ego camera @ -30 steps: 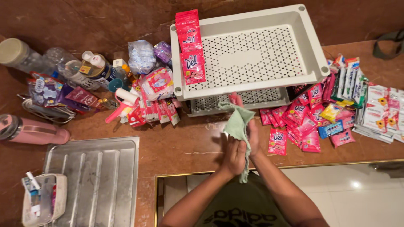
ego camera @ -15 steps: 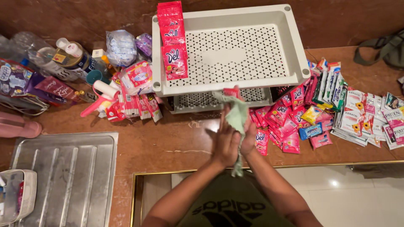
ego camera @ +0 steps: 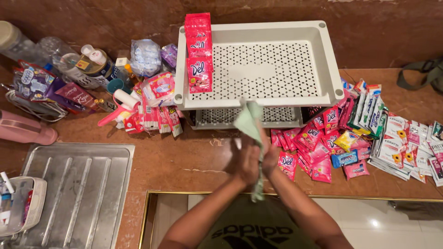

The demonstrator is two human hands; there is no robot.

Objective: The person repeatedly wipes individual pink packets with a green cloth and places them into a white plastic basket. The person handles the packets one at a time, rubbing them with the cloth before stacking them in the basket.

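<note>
Your hands have drawn closer together since a moment ago: left hand (ego camera: 248,161) and right hand (ego camera: 270,159) both grip clamped on the green cloth (ego camera: 249,123) before the white tray (ego camera: 334,69), above the counter (ego camera: 184,161)

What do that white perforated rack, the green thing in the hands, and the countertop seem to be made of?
White rack: likely moulded plastic, matte, with punched star-like holes and rounded corners. Green cloth: soft fabric, limp and folding, held by the left hand and right hand. Countertop: looks like polished reddish-brown stone, veined; could be marble.
</note>
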